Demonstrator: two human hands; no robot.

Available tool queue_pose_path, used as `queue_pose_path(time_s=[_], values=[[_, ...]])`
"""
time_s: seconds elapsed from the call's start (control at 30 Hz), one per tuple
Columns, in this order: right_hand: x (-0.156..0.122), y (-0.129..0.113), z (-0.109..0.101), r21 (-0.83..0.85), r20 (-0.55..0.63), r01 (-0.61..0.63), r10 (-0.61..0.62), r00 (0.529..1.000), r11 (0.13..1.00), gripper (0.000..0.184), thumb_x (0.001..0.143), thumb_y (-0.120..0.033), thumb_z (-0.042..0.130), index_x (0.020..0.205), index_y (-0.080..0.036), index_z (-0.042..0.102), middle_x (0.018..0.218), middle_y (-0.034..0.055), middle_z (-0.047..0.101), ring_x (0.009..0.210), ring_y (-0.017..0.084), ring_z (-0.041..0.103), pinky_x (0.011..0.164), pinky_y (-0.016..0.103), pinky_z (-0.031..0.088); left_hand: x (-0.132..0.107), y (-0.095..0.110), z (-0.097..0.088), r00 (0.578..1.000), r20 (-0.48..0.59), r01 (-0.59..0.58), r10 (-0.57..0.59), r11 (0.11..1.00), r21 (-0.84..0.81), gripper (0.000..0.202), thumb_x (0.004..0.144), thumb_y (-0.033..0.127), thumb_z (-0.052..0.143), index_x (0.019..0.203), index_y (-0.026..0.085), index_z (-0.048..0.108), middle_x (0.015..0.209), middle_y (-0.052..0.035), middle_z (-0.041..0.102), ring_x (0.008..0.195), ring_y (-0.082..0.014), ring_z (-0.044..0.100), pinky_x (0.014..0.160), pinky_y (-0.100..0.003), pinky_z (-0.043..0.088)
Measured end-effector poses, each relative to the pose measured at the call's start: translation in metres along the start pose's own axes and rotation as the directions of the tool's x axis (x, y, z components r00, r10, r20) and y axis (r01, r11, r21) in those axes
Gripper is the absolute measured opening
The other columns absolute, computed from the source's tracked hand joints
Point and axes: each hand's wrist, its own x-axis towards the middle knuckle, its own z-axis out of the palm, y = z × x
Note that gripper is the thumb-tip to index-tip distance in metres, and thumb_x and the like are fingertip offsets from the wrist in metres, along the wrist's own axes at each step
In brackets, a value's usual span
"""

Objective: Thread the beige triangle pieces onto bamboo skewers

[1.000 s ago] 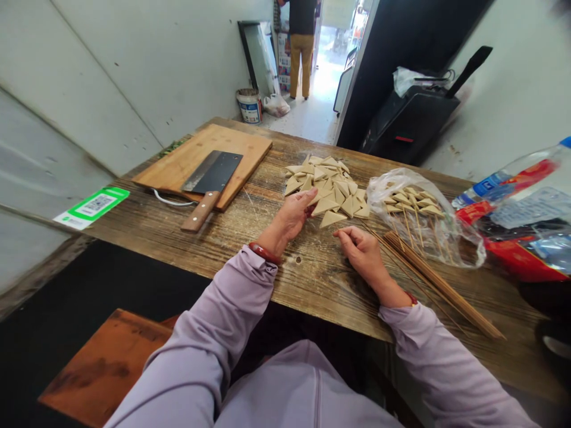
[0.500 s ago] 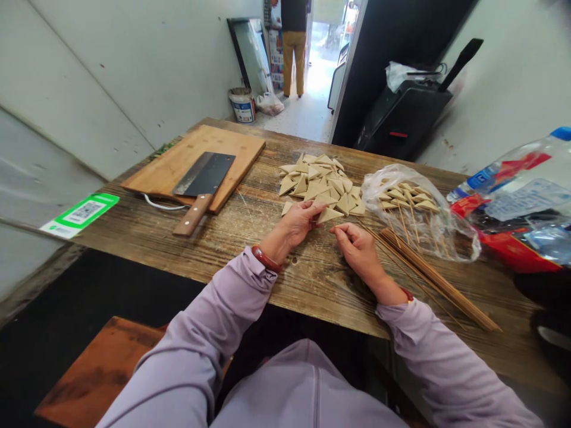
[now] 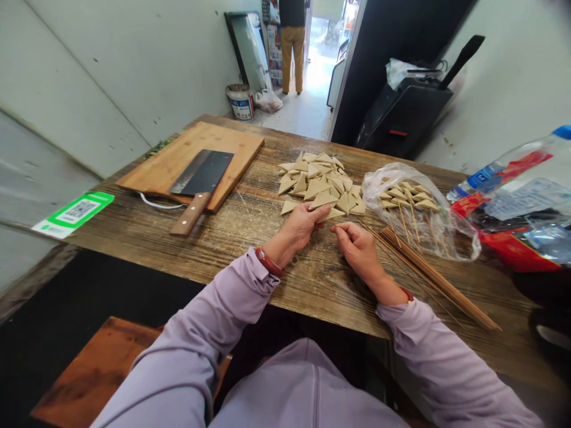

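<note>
A heap of tan triangular tofu pieces (image 3: 319, 178) lies mid-table on the wooden table (image 3: 250, 238). My left hand (image 3: 303, 226) has its fingers curled on one triangular piece (image 3: 333, 213) at the heap's near edge. My right hand (image 3: 359, 246) sits just right of it, fingers pinched on a thin bamboo skewer whose tip points at that piece. A bundle of bamboo skewers (image 3: 439, 282) lies to the right of my right hand.
A clear plastic bag (image 3: 419, 208) holds skewered pieces. A cleaver (image 3: 198, 181) rests on a cutting board (image 3: 191, 163) at the left. Plastic bottles (image 3: 513, 190) lie at the right edge. A person stands in the far doorway (image 3: 292, 41). A wooden stool (image 3: 120, 368) is below left.
My left hand drew one triangular piece out of the heap toward me and met my right hand. The view shifted slightly.
</note>
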Motion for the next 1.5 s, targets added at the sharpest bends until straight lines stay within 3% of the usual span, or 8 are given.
queue_pose_path(time_s=[0.47,0.7,0.93,1.37,1.5], values=[[0.0,-0.001,-0.001,-0.006,-0.017,0.035,-0.035,0.999,0.999,0.029,0.092,-0.041,0.05,0.079,-0.021,0.067,0.06,-0.0006,0.061,0.058,0.015,0.057,0.06,0.027,0.043,-0.001,-0.003,0.002,0.999,0.036,-0.021,0.023,0.998,-0.061,0.04,0.047,0.036,0.093,0.069,0.014,0.069,0.07,-0.0002,0.068,0.066,-0.01,0.059,0.068,-0.024,0.046],[0.0,0.0,-0.001,0.009,-0.015,0.019,-0.019,1.0,1.0,0.027,0.092,-0.039,0.05,0.082,-0.02,0.067,0.062,0.0002,0.061,0.058,0.016,0.058,0.058,0.027,0.042,0.003,-0.001,-0.004,0.999,0.046,0.013,-0.011,0.998,-0.058,0.035,0.056,0.034,0.09,0.08,0.015,0.073,0.077,-0.0003,0.071,0.069,-0.0097,0.06,0.066,-0.024,0.044],[0.0,0.0,-0.001,-0.005,0.006,0.025,-0.025,1.0,1.0,0.027,0.091,-0.038,0.051,0.082,-0.02,0.068,0.062,0.0002,0.063,0.059,0.015,0.059,0.059,0.027,0.043,0.008,-0.001,-0.009,1.0,0.017,-0.006,0.008,0.993,-0.118,0.023,0.065,0.028,0.085,0.078,0.013,0.074,0.073,-0.002,0.071,0.068,-0.0114,0.062,0.072,-0.026,0.046],[-0.001,0.001,0.0,0.062,0.023,-0.021,0.019,1.0,0.998,0.029,0.091,-0.041,0.052,0.081,-0.02,0.068,0.056,-0.0011,0.056,0.057,0.015,0.055,0.055,0.026,0.04,0.009,-0.004,-0.007,0.998,0.047,-0.034,0.043,0.984,-0.174,0.021,0.062,0.023,0.087,0.077,0.013,0.075,0.072,-0.0018,0.072,0.072,-0.0107,0.064,0.079,-0.024,0.048],[-0.001,0.005,0.0,0.085,0.013,-0.029,0.028,1.0,0.996,0.029,0.091,-0.041,0.052,0.083,-0.019,0.069,0.056,-0.0016,0.055,0.054,0.014,0.053,0.052,0.026,0.038,0.007,0.002,-0.007,0.999,0.053,0.003,0.006,0.986,-0.168,0.023,0.063,0.024,0.088,0.076,0.013,0.073,0.072,-0.0007,0.071,0.066,-0.0086,0.062,0.071,-0.023,0.047]])
